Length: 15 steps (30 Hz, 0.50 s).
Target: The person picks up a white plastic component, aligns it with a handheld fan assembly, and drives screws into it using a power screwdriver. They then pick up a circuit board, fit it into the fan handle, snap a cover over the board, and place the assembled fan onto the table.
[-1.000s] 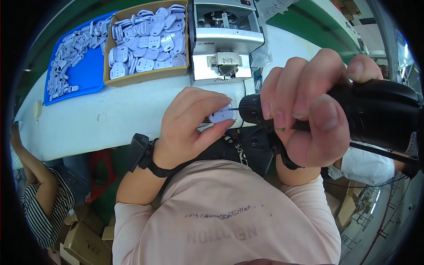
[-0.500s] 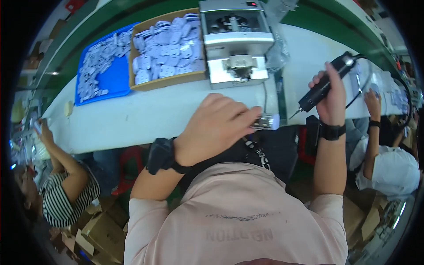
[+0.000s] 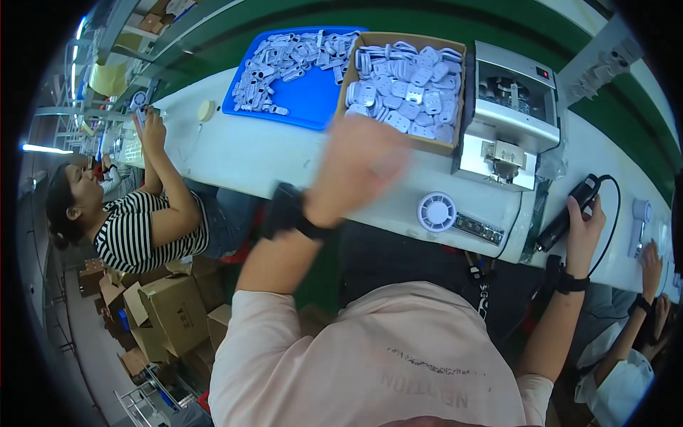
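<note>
My left hand (image 3: 359, 171), smeared by motion, is over the near side of the cardboard box (image 3: 402, 139); its fingers cannot be made out. Pale, flat plastic parts (image 3: 415, 92) fill that box. At the right, my right hand (image 3: 588, 231) is wrapped round a black electric screwdriver (image 3: 569, 213), its tip end pointing down and left over the table. Between my hands, a white round fan head (image 3: 436, 212) lies near the table's front edge, with a narrow circuit board (image 3: 478, 228) extending from its right side.
A blue tray (image 3: 302, 96) of small pale parts sits left of the box. Right of it stands a silver machine (image 3: 505, 117). The screwdriver's black cable (image 3: 617, 213) curves across the right. Co-workers sit at both sides; open cartons (image 3: 174, 309) stand on the floor at left.
My left hand has let go of the fan part, which now lies on the table, and moved towards the box. The view has swung left. My right hand still grips the screwdriver.
</note>
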Motion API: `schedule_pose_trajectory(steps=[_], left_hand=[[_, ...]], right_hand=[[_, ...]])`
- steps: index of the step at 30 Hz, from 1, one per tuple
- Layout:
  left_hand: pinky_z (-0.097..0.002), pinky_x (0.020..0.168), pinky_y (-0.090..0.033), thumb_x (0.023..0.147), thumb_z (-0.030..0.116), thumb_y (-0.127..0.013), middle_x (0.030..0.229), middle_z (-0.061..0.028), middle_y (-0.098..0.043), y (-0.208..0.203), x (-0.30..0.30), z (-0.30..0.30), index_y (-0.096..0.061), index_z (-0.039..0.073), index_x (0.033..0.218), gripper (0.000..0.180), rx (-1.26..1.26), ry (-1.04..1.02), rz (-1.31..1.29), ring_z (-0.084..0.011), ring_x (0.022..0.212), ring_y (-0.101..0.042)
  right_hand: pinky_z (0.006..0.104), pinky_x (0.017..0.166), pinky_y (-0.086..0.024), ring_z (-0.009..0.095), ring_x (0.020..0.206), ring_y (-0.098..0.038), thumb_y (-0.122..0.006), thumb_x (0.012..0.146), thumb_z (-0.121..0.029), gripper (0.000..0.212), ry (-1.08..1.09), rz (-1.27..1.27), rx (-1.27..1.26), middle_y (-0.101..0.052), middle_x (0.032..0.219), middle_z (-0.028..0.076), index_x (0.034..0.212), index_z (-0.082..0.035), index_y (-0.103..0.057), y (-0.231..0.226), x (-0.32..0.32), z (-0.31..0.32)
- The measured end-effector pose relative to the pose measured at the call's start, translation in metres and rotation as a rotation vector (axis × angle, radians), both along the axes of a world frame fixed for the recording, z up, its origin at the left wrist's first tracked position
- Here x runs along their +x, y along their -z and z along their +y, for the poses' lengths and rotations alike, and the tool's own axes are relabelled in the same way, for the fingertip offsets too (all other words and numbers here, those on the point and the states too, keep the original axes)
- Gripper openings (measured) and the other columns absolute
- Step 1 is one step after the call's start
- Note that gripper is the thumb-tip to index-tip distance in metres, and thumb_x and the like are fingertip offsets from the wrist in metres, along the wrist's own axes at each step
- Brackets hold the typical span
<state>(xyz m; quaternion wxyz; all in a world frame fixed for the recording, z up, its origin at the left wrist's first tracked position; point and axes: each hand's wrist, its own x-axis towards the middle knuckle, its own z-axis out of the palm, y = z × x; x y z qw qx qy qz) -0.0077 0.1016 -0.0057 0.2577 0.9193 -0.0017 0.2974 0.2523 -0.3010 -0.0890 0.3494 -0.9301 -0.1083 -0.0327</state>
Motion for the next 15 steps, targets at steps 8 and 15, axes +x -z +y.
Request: schedule_pose_trajectory(steps=[8, 15], left_hand=[[-0.0478, 0.092, -0.056, 0.096, 0.026, -0.071, 0.116, -0.0176, -0.075, 0.056, -0.008, 0.237, -0.074, 0.011, 0.124, 0.031, 0.549, -0.728, 0.509, -0.0369, 0.108, -0.070], [-0.0473, 0.086, -0.056, 0.101, 0.022, -0.066, 0.109, -0.0183, -0.076, 0.049, -0.012, 0.236, -0.070, 0.012, 0.132, 0.032, 0.457, -0.707, 0.606, -0.0378, 0.103, -0.071]], right_hand=[[0.0334, 0.099, -0.051, 0.022, 0.116, -0.064, -0.078, 0.097, -0.024, 0.059, 0.056, 0.011, 0.230, -0.058, 0.143, 0.016, 0.147, 0.001, -0.057, -0.026, -0.028, 0.011], [0.0327, 0.099, -0.051, 0.019, 0.119, -0.061, -0.075, 0.098, -0.015, 0.045, 0.073, -0.165, 0.300, -0.061, 0.136, 0.010, 0.139, -0.001, -0.062, -0.077, -0.062, 0.032]])
